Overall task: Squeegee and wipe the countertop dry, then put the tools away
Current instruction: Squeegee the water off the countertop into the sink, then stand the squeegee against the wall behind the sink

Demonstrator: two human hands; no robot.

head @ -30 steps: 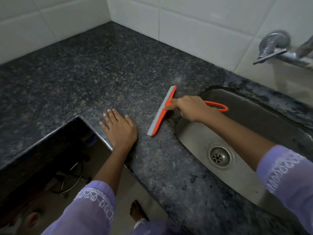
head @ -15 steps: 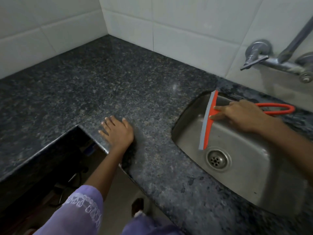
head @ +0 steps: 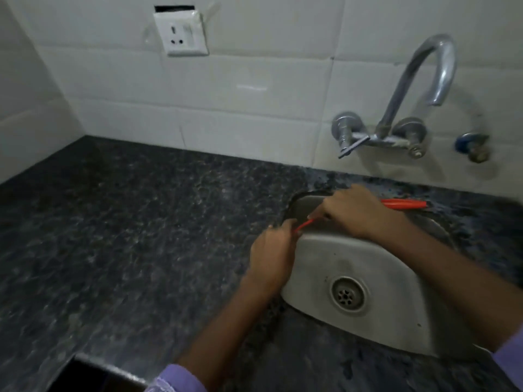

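While your right hand (head: 359,213) grips the one orange squeegee (head: 403,204) over the sink's (head: 396,281) far rim, your left hand (head: 271,250) closes on its blade end at the sink's left edge. One dark speckled surface (head: 127,236) lies beside them, one faucet (head: 407,89) and one socket (head: 181,33) on the tiled wall.

Orange squeegee (head: 403,204) — dark speckled countertop (head: 141,236)
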